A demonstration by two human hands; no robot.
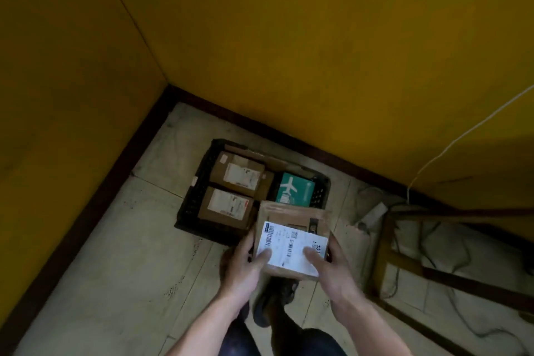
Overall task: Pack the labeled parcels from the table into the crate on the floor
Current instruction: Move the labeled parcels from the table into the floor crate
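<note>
Brown labeled parcel (291, 240) held over the near right corner of the black crate (196, 193), white label up. Left hand (245, 264) and right hand (332, 263) grip its sides, thumbs on the label. In the crate: two brown labeled boxes (231, 191) stacked left, teal box (294, 189) right. Crate sits on the floor in a yellow wall (289, 37) corner.

Light: dim; I see soft blur everywhere.
Glare: parcel label (289, 237) washed out, 5 o'clock.
Edges: wall seam (130, 16) bows, 11 o'clock.
</note>
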